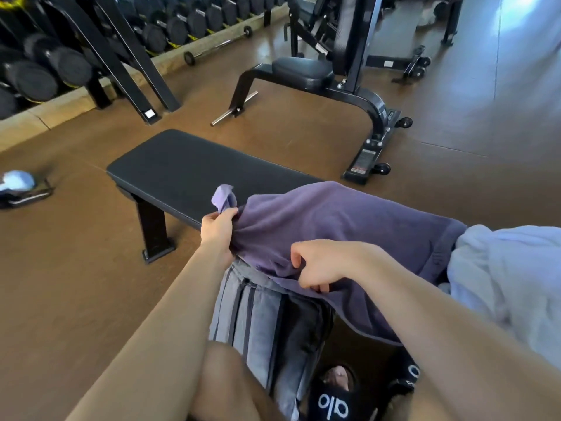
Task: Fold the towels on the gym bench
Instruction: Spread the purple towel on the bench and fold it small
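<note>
Purple towel (334, 226) front and centre, spread loosely over the near end of the flat black gym bench (188, 168) and draping off its near edge. Left hand (217, 227) clamped on the towel's left corner, fingers curled tight, a paler tuft of cloth sticking up just above the knuckles. Right hand (321, 264) pinching the near hem lower down, thumb and fingertips closed on the fabric, the edge hanging slack beyond it toward the floor. Under the purple cloth, a grey towel with dark stripes (261, 323) hanging down off the bench edge, partly hidden. Off to the right, touching the purple towel's far edge, a crumpled white towel (510, 268) heaped up. Far half of the bench pad bare, black leg (154, 232) planted on the brown floor (76, 268). Down at the bottom, a black slide sandal (332, 402) with white lettering. Further out: an adjustable bench (331, 77) on a black frame with small wheels, a rack of black dumbbells (60, 56) along the upper left, a short barbell (218, 45) lying at its foot, and a pale object (18, 182) on the floor at far left, too blurred to name.
</note>
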Tool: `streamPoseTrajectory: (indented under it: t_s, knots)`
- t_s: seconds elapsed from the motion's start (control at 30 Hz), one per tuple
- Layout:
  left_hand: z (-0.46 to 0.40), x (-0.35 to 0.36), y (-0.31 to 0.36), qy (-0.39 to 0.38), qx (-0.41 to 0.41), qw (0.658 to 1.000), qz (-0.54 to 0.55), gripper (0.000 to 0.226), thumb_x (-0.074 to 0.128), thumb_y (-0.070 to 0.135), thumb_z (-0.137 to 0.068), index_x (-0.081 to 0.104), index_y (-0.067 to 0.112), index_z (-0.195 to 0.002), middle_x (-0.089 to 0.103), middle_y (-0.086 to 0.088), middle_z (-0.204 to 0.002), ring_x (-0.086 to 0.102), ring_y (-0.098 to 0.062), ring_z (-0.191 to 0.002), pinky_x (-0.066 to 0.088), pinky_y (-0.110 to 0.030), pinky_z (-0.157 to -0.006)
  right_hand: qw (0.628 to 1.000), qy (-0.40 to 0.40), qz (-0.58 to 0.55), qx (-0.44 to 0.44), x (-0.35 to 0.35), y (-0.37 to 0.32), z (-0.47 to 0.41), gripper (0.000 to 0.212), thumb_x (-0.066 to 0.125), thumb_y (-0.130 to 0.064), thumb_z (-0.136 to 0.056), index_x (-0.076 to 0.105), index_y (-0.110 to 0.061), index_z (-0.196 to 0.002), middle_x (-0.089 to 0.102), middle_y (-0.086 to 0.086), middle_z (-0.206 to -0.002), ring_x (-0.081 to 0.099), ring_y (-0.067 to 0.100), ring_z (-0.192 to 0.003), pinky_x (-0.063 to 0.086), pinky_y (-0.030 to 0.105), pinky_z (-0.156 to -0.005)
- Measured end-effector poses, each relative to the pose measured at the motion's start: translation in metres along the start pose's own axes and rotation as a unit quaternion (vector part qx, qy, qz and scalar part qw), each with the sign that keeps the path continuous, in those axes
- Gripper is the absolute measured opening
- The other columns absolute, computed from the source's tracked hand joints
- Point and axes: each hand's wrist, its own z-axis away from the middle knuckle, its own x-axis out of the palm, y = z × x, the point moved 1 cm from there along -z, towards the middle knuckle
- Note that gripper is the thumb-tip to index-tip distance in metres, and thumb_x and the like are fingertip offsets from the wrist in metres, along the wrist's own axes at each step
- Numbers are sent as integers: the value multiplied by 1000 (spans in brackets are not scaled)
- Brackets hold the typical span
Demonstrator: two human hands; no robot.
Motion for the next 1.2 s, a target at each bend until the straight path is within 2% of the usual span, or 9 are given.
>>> streamPoseTrajectory:
  t_s: [0.1,0.23,0.43,0.57,0.67,0.87,1.0,1.1,1.2]
  knots:
    - [-2,-1,4,-64,-5,993,97,24,56,30,-100,68,15,-114,76,-3,-102,72,-22,-93,57,-30,-70,998,51,2,-30,-9,4,-5,22,52,-12,-88,65,-12,-106,74,3,-77,68,19,-65,56,31,-70]
    - [8,-2,24,-187,-6,948,257,36,50,28,-98,67,13,-126,72,-9,-122,68,-27,-116,48,-44,-105,965,251,-38,-67,-29,8,-23,18,53,-19,-93,61,-21,-110,67,-1,-91,65,21,-84,53,34,-72]
    - [20,5,33,-298,33,909,289,26,52,20,-72,65,9,-91,66,-14,-98,61,-32,-106,45,-44,-108,886,407,-187,-118,-84,1,-59,29,51,-22,-96,61,-25,-123,65,-5,-114,58,15,-105,45,30,-94]
    - [23,16,30,-331,25,905,264,39,55,19,-75,58,2,-111,62,-19,-106,59,-34,-107,46,-46,-108,869,338,-338,-125,-96,-5,-74,35,46,-26,-100,61,-26,-131,63,-9,-127,54,10,-120,37,29,-107]
    - [25,25,29,-337,15,912,233,37,46,20,-88,60,-2,-114,67,-25,-111,65,-35,-106,48,-46,-106,901,241,-352,-76,-81,-2,-87,27,50,-40,-99,67,-29,-116,65,-11,-100,58,11,-102,36,33,-109]
    - [24,30,27,-329,0,929,168,26,42,18,-90,61,1,-87,65,-21,-96,65,-32,-88,52,-41,-89,881,97,-456,-81,-74,9,-96,31,49,-23,-94,62,-33,-120,55,-9,-64,46,9,-55,38,22,-58]
    - [22,27,28,-314,3,932,183,34,41,17,-91,66,-6,-96,69,-27,-107,70,-35,-98,54,-43,-93,874,10,-479,-85,-78,17,-96,21,56,-31,-85,72,-20,-94,51,4,-88,42,21,-72,36,28,-70]
    - [21,24,29,-292,-2,933,211,42,46,17,-87,58,-5,-120,60,-36,-129,62,-44,-120,49,-50,-107,878,-28,-476,-51,-78,22,-92,21,57,-35,-82,60,-14,-87,55,5,-74,47,19,-56,38,28,-52]
    - [22,22,30,-276,2,942,192,25,44,16,-89,61,-1,-92,69,-24,-95,70,-35,-91,59,-41,-85,879,-54,-468,-73,-75,21,-85,21,58,-32,-92,61,-11,-88,58,5,-73,52,18,-56,44,26,-51]
